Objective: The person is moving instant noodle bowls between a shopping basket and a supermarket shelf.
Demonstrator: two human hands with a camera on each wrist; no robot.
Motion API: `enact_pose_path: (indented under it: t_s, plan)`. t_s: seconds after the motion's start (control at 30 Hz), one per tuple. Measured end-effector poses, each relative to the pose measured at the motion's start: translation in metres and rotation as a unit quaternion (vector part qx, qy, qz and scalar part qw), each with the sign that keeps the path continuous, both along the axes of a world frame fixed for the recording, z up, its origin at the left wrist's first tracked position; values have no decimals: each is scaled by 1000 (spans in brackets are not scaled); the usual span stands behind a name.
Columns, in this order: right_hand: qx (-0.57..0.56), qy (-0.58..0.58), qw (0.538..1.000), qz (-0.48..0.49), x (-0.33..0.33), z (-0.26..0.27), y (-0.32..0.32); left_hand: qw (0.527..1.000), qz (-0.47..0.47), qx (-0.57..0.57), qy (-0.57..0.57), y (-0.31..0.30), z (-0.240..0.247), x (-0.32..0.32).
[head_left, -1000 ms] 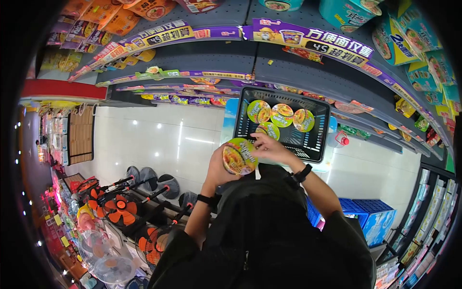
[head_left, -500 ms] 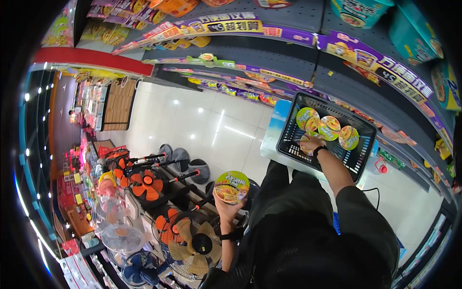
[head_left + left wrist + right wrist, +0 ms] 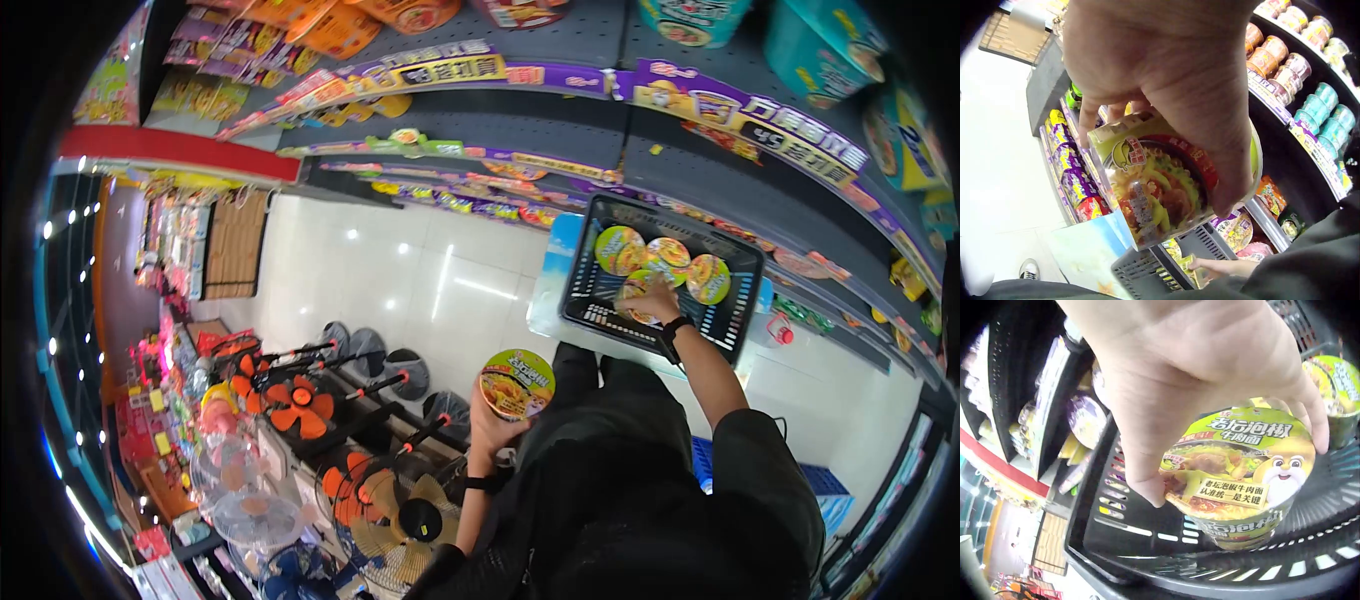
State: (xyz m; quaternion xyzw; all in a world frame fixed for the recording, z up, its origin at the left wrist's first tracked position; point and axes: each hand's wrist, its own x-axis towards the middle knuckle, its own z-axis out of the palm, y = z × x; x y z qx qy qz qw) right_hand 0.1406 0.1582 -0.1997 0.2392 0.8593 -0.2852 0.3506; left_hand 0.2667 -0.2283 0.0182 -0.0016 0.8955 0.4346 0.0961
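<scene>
My left hand [image 3: 488,432] holds a green-lidded instant noodle cup [image 3: 517,383] off to the left of the basket. In the left wrist view the thumb and fingers wrap around that cup's [image 3: 1160,181] sides. My right hand [image 3: 658,302] reaches into the black shopping basket [image 3: 740,335] and grips another noodle cup [image 3: 632,291] by its rim. The right wrist view has the thumb on one side of this cup's [image 3: 1235,456] lid and fingers on the other, with the cup upright against the basket's slotted wall. Three like cups stand beside it, one being the far-right noodle cup [image 3: 709,279].
The basket rests on a pale blue-and-white box [image 3: 550,290] close to the lower shelves. Shelves with a purple price strip [image 3: 740,105] run along the far side. Several orange-bladed fans [image 3: 300,405] stand left. A blue crate [image 3: 825,485] is at lower right.
My left hand has carried its cup away from the basket to the lower left. My right hand has left that cup and reached into the basket onto another one.
</scene>
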Motion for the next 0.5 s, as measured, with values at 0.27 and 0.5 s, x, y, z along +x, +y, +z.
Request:
enact_pose_path:
  t_s: [0.27, 0.5]
  plan:
    - [112, 234, 962, -82, 21, 76, 62, 988, -129, 41, 68, 39, -25, -81]
    - [146, 271, 941, -139, 4, 27, 58, 983, -155, 53, 85, 51, -10, -109]
